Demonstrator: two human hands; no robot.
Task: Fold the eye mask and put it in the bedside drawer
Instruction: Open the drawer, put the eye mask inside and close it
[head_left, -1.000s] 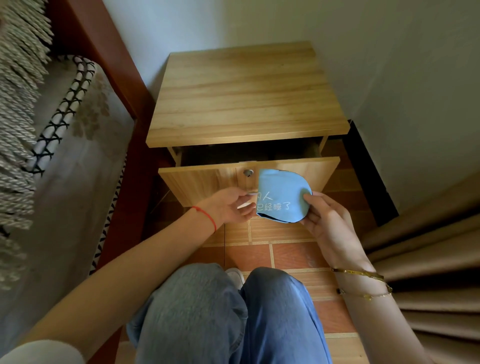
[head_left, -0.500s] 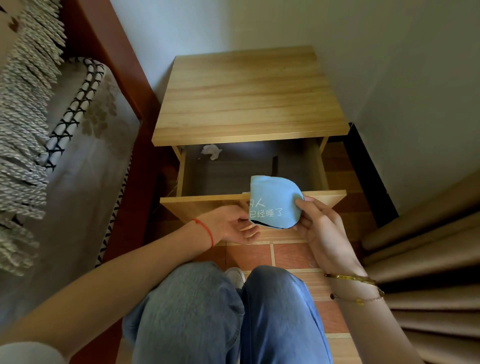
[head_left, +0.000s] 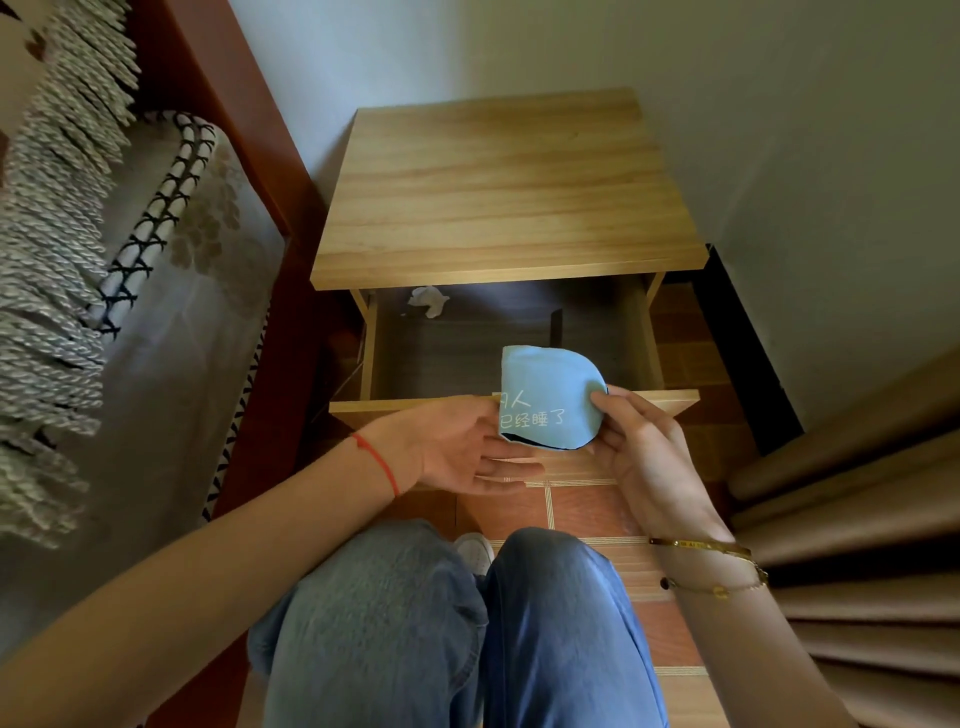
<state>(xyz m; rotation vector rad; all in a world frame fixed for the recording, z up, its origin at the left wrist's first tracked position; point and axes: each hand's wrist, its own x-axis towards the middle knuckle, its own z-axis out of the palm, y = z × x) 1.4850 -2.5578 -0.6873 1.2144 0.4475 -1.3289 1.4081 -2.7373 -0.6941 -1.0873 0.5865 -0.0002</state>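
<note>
The right hand (head_left: 644, 457) pinches the folded blue eye mask (head_left: 548, 397) by its edge, just above the open bedside drawer's (head_left: 467, 358) front. The left hand (head_left: 462, 449) lies open beside the mask, fingers loosely spread. A crumpled tissue (head_left: 428, 301) sits at the drawer's back.

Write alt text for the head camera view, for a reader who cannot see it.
A person's right hand holds a folded light-blue eye mask over the front edge of an open bedside drawer, the open left hand beside it. A crumpled white scrap lies at the drawer's back; a bed stands to the left.
</note>
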